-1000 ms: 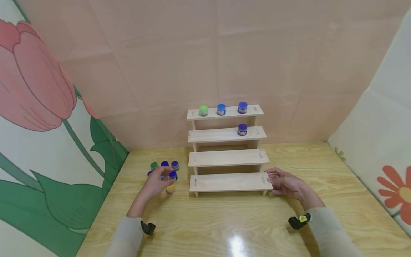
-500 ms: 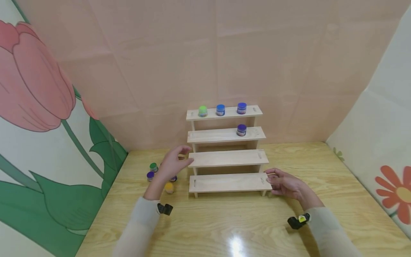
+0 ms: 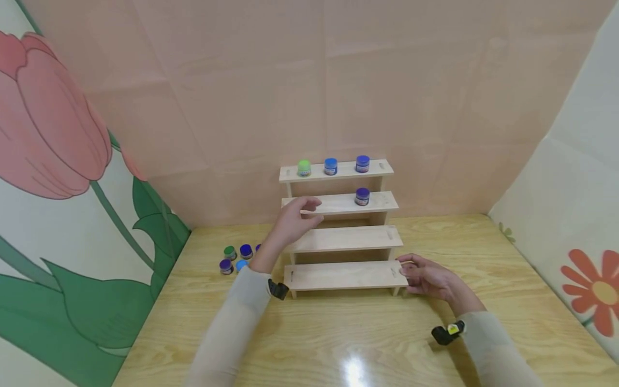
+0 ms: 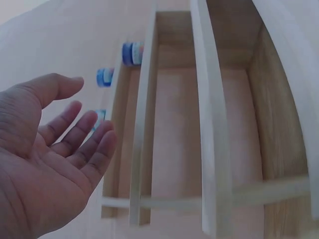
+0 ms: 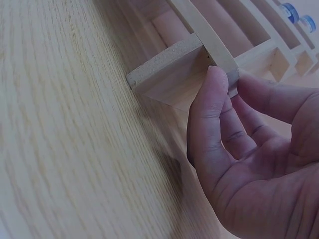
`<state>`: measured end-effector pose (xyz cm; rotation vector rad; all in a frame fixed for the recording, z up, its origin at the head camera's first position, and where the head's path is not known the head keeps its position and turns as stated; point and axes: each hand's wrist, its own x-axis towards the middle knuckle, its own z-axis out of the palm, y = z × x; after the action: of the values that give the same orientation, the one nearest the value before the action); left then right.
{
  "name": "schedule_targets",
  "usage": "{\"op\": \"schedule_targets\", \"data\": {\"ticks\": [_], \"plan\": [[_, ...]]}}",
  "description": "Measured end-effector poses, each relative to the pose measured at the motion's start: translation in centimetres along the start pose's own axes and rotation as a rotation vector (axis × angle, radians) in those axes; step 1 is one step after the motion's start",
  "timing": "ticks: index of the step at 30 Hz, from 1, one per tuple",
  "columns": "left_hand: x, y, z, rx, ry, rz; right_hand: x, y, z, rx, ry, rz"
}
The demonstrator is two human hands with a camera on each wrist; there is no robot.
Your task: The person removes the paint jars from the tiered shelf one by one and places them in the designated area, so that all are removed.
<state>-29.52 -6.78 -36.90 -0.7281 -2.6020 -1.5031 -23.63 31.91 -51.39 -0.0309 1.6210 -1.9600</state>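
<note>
A four-step wooden display rack (image 3: 345, 274) stands on the table. My left hand (image 3: 294, 221) hovers in front of its second step from the top, fingers loosely spread. In the left wrist view the palm of that left hand (image 4: 55, 159) faces up with nothing in it. At the rack's right end my right hand (image 3: 430, 280) pinches the corner of the lowest board (image 5: 219, 50) between thumb and fingers. A purple-lidded jar (image 3: 362, 196) sits on the second step. Along the top step stand a green jar (image 3: 304, 168), a blue jar (image 3: 331, 166) and a violet-blue jar (image 3: 362, 164).
Left of the rack, several small jars are grouped on the table (image 3: 367, 333), among them a green-lidded jar (image 3: 230, 252) and a purple-lidded jar (image 3: 225, 266). My left forearm hides part of that group. A pinkish backdrop (image 3: 242, 107) hangs behind the rack.
My left hand has moved from over the jar group up and right to the rack's second step, without a jar in it. My right hand has stayed at the lowest board's end.
</note>
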Motion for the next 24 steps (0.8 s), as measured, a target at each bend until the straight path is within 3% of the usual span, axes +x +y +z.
{"op": "schedule_targets", "data": {"ticks": [13, 24], "plan": [[4.7, 1.5, 3.9, -0.033, -0.055, -0.043, 0.1, 0.0, 0.0, -0.01, 0.007, 0.009], [7.6, 1.7, 6.0, -0.067, -0.071, -0.025, 0.0, 0.0, 0.1, -0.007, 0.016, 0.011]]}}
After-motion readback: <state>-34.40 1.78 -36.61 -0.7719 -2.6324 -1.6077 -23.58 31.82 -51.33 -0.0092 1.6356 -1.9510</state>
